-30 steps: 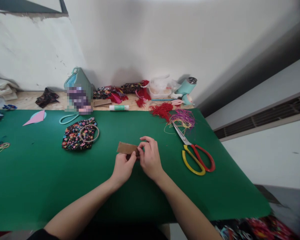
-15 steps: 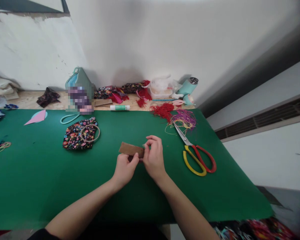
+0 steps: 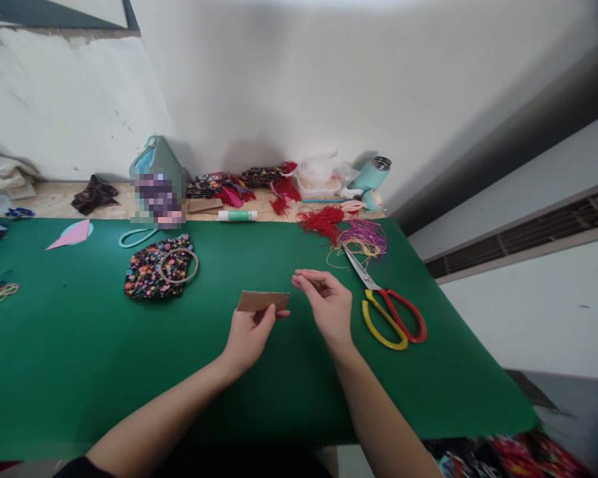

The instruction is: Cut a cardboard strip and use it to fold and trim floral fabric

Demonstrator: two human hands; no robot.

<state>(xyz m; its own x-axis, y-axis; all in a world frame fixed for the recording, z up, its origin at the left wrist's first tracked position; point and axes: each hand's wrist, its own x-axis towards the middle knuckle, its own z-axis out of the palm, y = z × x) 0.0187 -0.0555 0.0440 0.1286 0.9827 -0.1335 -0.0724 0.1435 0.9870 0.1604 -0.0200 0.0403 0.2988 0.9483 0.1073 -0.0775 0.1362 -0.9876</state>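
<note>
My left hand (image 3: 249, 335) pinches a small brown cardboard strip (image 3: 263, 301) by its lower edge, just above the green table cover (image 3: 80, 358). My right hand (image 3: 329, 309) is off the strip, a little to its right, with the fingers curled in a pinch; whether a thread sits in them is too small to see. Red and yellow handled scissors (image 3: 386, 309) lie right next to my right hand.
Purple and yellow threads (image 3: 363, 238) and red threads (image 3: 323, 219) lie behind the scissors. A floral fabric piece with a wooden ring (image 3: 162, 269) sits left of centre. A glue stick (image 3: 238, 215), a teal bag (image 3: 157, 174), a bottle (image 3: 371, 174) and fabric scraps line the back.
My right hand has let go of the cardboard strip and moved right, toward the scissors. My left hand still holds the strip, now more level.
</note>
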